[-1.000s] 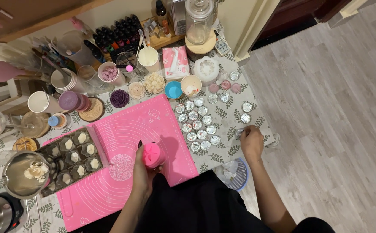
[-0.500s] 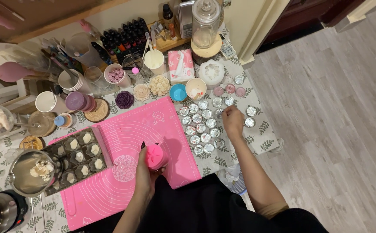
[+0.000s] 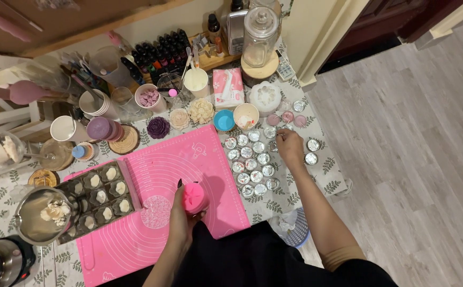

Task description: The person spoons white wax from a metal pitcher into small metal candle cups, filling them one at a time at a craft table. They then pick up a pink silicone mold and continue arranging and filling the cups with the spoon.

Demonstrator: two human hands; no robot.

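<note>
- Your left hand [image 3: 181, 215] is curled around a small pink flower-shaped silicone mould [image 3: 194, 197], fingers closed on its side, resting it on the large pink silicone baking mat [image 3: 162, 170] toward the mat's 5 o'clock corner.
- That mould looks soft and light; it will likely flex if squeezed, so hold it by the wall near the base (not the rim).
- Your right hand [image 3: 291, 149] reaches out over the cluster of small round silver tins [image 3: 252, 167], at its 2 o'clock edge. The fingers are bent downward, tips at the tins; whether they pinch one I cannot tell.
- The tins seem thin, light and easily knocked, so take each by its rim.
- At 9 o'clock of the mat sit a dark tray mould of white flower shapes [image 3: 101, 194] and a steel pot [image 3: 42, 212].
</note>
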